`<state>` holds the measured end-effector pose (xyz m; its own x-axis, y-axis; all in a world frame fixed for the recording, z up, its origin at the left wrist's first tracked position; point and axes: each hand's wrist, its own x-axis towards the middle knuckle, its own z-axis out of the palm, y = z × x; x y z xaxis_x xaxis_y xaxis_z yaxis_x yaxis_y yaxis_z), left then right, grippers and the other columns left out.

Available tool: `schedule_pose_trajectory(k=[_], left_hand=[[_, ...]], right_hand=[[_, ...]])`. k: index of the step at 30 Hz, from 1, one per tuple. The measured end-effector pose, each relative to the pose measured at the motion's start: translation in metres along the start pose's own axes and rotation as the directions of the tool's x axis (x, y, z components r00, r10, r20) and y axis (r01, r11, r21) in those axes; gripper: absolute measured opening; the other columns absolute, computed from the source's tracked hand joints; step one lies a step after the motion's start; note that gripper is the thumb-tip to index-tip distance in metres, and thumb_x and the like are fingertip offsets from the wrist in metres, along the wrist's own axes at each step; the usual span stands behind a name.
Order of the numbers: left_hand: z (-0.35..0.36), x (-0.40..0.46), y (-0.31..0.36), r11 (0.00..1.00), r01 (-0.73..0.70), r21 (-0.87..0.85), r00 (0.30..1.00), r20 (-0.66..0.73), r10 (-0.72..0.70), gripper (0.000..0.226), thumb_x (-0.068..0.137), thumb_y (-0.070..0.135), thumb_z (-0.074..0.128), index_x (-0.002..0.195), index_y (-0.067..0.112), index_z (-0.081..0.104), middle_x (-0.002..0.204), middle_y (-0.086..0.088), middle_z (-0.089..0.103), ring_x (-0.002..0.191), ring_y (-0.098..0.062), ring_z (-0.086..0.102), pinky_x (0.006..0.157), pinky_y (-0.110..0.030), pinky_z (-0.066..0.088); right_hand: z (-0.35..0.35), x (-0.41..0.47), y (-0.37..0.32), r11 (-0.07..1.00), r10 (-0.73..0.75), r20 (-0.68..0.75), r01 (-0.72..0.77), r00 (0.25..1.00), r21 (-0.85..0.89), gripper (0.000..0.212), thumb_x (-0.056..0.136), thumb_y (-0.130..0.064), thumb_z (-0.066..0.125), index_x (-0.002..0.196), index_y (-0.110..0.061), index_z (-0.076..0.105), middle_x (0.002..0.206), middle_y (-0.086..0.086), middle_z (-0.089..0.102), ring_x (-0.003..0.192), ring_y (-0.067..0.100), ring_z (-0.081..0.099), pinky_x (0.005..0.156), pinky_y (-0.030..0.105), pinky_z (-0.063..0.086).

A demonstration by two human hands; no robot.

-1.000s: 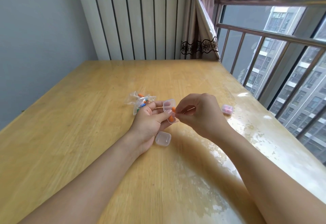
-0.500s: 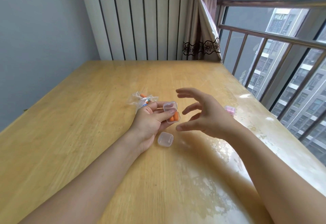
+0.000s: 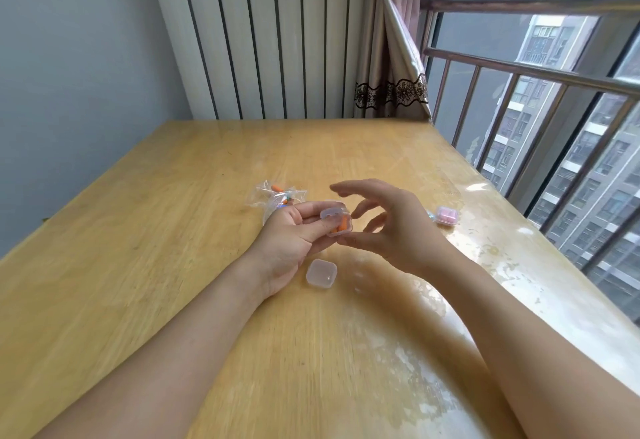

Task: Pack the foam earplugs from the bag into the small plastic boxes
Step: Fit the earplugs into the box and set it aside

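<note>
Head view. Left hand holds a small clear box just above the tabletop, lid tipped half up, orange earplugs inside lying roughly upright in view. Right hand hovers just beside it, fingers spread, holding nothing. Box: judged light, stiff, slick; best pinched by its side walls. Earplugs: soft, springy foam. Bag: behind left hand, crinkly film. Spare box: closed, flat, near wrist. Pink box: far right.
</note>
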<state>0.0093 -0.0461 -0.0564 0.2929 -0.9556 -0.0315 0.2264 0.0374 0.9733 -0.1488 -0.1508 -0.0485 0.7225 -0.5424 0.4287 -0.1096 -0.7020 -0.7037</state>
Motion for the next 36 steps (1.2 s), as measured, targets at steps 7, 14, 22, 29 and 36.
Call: schedule_pose_trajectory(k=[7,14,22,29,36], left_hand=[[0.001,-0.002,0.003,1.0,0.002,-0.006,0.996,0.084,-0.002,0.024,0.097,0.01,0.062,0.115,-0.004,0.071,0.105,-0.006,0.077,0.108,-0.014,0.072,0.089,-0.02,0.056],[0.001,-0.003,0.007,0.999,0.024,-0.043,0.996,0.086,-0.021,0.029,0.095,0.014,0.064,0.119,-0.002,0.069,0.115,-0.017,0.073,0.106,-0.017,0.072,0.089,-0.023,0.057],[0.007,-0.003,0.003,1.0,0.004,0.02,0.996,-0.084,-0.003,0.033,0.092,0.014,0.071,0.122,0.004,0.063,0.09,-0.009,0.073,0.074,-0.016,0.068,0.071,-0.027,0.059],[-0.002,-0.003,0.009,0.993,0.012,-0.121,0.998,0.064,-0.004,0.033,0.093,-0.006,0.055,0.124,-0.002,0.065,0.118,-0.019,0.073,0.11,-0.026,0.072,0.09,-0.032,0.059],[-0.001,-0.002,0.003,0.999,-0.037,-0.009,0.999,0.035,0.038,0.031,0.095,-0.007,0.056,0.123,0.001,0.066,0.115,-0.017,0.075,0.111,-0.025,0.072,0.092,-0.03,0.059]], right_hand=[[0.001,0.0,0.001,0.996,-0.067,-0.02,0.066,0.998,-0.052,0.033,0.079,-0.02,0.087,0.11,-0.025,0.077,0.101,-0.01,0.071,0.084,0.012,0.064,0.063,0.037,0.058],[0.0,0.0,-0.001,0.999,-0.041,-0.047,0.041,0.998,0.005,0.03,0.079,-0.022,0.087,0.107,-0.025,0.078,0.094,-0.012,0.071,0.079,0.011,0.064,0.063,0.028,0.055],[0.005,0.0,-0.007,0.994,-0.101,-0.02,0.1,0.995,-0.045,0.037,0.076,-0.02,0.089,0.111,-0.022,0.077,0.095,-0.011,0.07,0.078,0.012,0.065,0.064,0.031,0.058],[-0.002,0.001,-0.002,0.998,-0.052,-0.115,0.054,0.992,0.017,0.029,0.078,-0.013,0.087,0.106,-0.015,0.079,0.095,-0.007,0.074,0.076,0.014,0.07,0.071,0.036,0.061],[0.002,0.002,-0.001,0.997,-0.074,-0.157,0.072,0.985,-0.02,0.015,0.083,-0.019,0.084,0.096,-0.014,0.082,0.085,-0.007,0.075,0.073,0.013,0.07,0.073,0.033,0.06]])
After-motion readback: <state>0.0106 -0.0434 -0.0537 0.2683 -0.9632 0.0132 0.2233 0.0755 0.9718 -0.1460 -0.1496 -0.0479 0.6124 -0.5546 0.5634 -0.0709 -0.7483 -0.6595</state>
